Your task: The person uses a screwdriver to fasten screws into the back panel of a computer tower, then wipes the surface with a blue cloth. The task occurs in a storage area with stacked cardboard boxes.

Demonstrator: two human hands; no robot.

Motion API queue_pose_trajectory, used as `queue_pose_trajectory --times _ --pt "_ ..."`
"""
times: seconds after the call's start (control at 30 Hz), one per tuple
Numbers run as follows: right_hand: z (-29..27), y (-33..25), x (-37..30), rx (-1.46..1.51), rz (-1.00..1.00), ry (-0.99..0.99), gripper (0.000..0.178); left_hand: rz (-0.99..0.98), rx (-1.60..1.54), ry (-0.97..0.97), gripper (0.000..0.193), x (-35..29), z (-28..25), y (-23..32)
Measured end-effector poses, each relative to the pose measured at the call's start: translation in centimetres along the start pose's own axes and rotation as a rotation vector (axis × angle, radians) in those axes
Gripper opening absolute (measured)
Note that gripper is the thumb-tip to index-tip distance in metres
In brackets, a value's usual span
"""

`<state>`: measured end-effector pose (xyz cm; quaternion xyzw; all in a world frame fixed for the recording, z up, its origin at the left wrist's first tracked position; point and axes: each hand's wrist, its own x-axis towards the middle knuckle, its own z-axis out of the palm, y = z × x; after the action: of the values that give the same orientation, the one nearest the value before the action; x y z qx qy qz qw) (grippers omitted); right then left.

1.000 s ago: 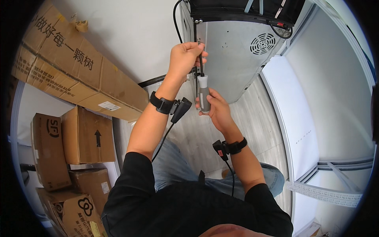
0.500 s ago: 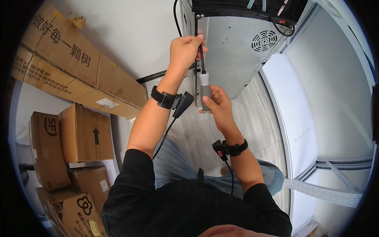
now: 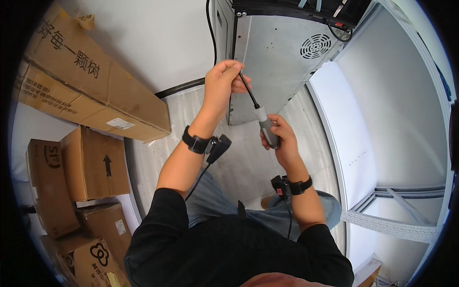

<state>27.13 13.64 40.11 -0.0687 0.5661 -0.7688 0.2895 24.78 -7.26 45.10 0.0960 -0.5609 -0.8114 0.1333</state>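
The screwdriver (image 3: 260, 114) slanted before the grey cabinet (image 3: 275, 52), judged light and rigid. The right hand's grip (image 3: 286, 142) was wrapped round its handle (image 3: 271, 137), the surest hold; the left hand (image 3: 223, 81) pinched the shaft's (image 3: 249, 91) far end.

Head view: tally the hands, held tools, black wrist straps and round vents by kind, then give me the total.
Left hand and right hand: 2
Screwdriver: 1
Black wrist straps: 2
Round vent: 1
Total: 6
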Motion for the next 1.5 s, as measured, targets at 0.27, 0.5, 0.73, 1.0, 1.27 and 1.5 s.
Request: queue_pose_trajectory --times 0.27,0.5,0.73,1.0,1.27,1.5 --pt "-9.0 -8.2 -3.3 -0.120 0.313 -0.029 0.030 -0.193 -0.409 -0.136 0.019 -1.4 4.1 -7.5" --pt "-25.0 -15.7 -8.1 -0.337 0.297 0.132 0.033 -0.392 -0.384 -0.359 0.016 1.4 19.5 -16.9" --pt "-46.1 -8.8 -11.5 -0.168 0.252 0.282 0.026 -0.371 -0.080 -0.559 0.018 4.4 33.6 -33.2" --pt "-62.0 3.0 -15.3 0.417 0.255 0.368 0.028 -0.456 0.274 -0.746 0.015 7.2 45.4 -47.4" --pt "-67.9 3.6 -19.2 0.322 0.142 0.874 0.026 -0.113 0.637 -0.730 0.014 12.5 54.8 -56.8" --pt "-72.7 4.4 -19.0 0.374 0.063 1.116 0.024 0.267 0.841 -0.859 0.009 7.7 66.2 -64.6"
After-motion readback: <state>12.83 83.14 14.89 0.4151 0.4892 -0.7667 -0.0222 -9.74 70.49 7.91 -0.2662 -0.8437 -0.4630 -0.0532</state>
